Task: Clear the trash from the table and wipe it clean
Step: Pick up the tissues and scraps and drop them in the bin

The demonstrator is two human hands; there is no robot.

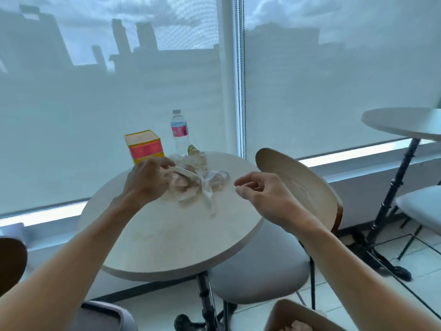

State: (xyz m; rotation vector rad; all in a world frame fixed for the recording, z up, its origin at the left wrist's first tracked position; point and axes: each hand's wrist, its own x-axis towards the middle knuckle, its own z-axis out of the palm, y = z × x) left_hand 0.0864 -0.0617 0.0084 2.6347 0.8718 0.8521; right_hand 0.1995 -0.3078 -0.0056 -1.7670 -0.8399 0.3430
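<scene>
A round pale table (167, 240) carries a heap of crumpled paper trash (195, 185) near its far side. My left hand (148, 180) grips one end of the crumpled paper at the heap's left edge. My right hand (260, 189) hovers over the table's right edge with its fingers loosely curled and nothing in them. Behind the heap stand a yellow and red box (144, 146) and a clear water bottle (180, 132) with a red label.
A chair with a round wooden back (298, 185) and grey seat (260, 275) stands at the table's right. Part of a brown paper bag (293, 316) shows at the bottom edge. A second table (403, 123) and chair are at far right. Window blinds close the far side.
</scene>
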